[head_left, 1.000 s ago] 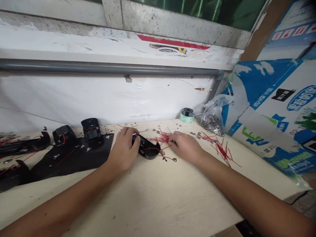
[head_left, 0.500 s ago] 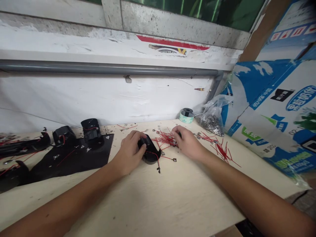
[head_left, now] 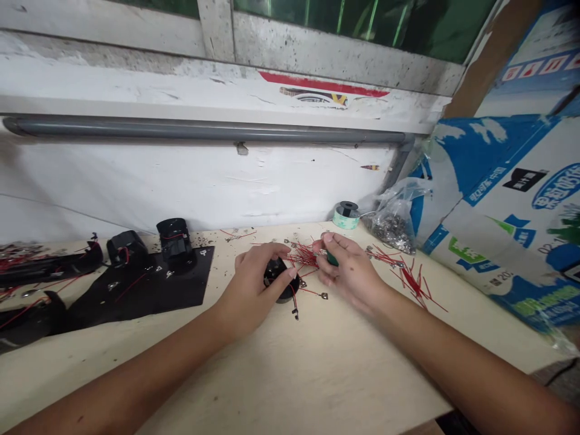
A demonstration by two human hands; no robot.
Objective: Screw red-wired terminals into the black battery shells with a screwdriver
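Note:
My left hand [head_left: 256, 285] is wrapped round a small black plastic housing [head_left: 281, 284] that stands on the pale wooden table [head_left: 290, 368]; a red wire with a metal end hangs from it toward me. My right hand [head_left: 351, 272] is lifted just right of it, fingers curled round a small dark green thing [head_left: 332, 258] that I cannot name. Between the hands, a little further back, lies a heap of short red wires [head_left: 304, 255] with metal terminals.
A black sheet [head_left: 149, 287] with more black housings [head_left: 174, 237] lies at the left. More red wires [head_left: 410, 279], a clear bag of metal parts [head_left: 393, 225] and a small spool [head_left: 346, 214] sit at the right by a blue-and-white carton [head_left: 507, 205]. A white wall closes the back.
My left hand has turned the black housing upright and drawn it slightly right. My right hand rose from the wire heap with the green thing in its fingers.

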